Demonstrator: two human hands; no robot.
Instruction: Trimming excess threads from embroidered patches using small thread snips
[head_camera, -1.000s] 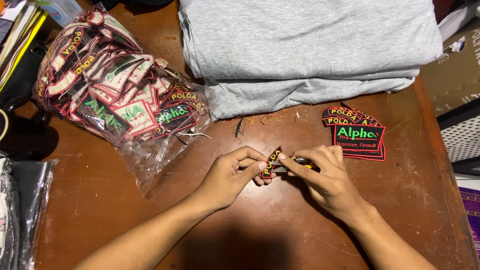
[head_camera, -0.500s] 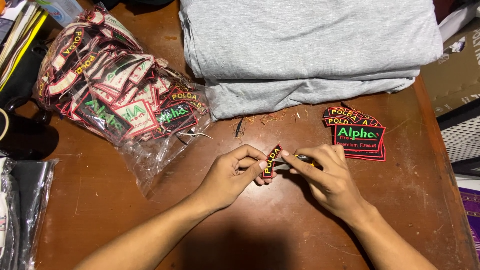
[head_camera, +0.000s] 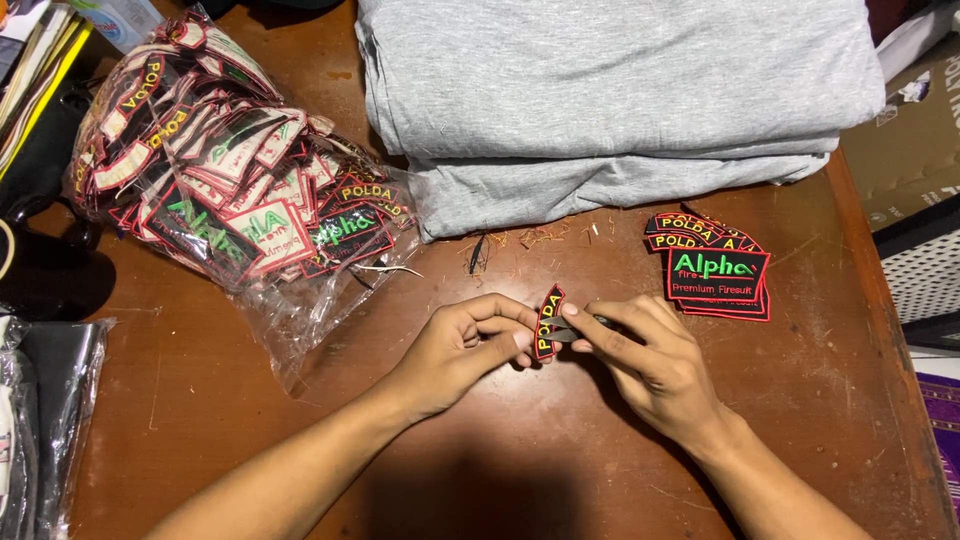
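Just below the folded grey cloth (head_camera: 610, 90), over the brown table (head_camera: 500, 470), the left hand (head_camera: 455, 350) pinched a small curved black patch (head_camera: 547, 322) upright. Beside it the right hand (head_camera: 655, 365) closed around small dark snips (head_camera: 575, 330) touching that patch. Left of the cloth lay a clear bag of patches (head_camera: 230, 190); right of the hands, a small patch stack (head_camera: 715, 275).
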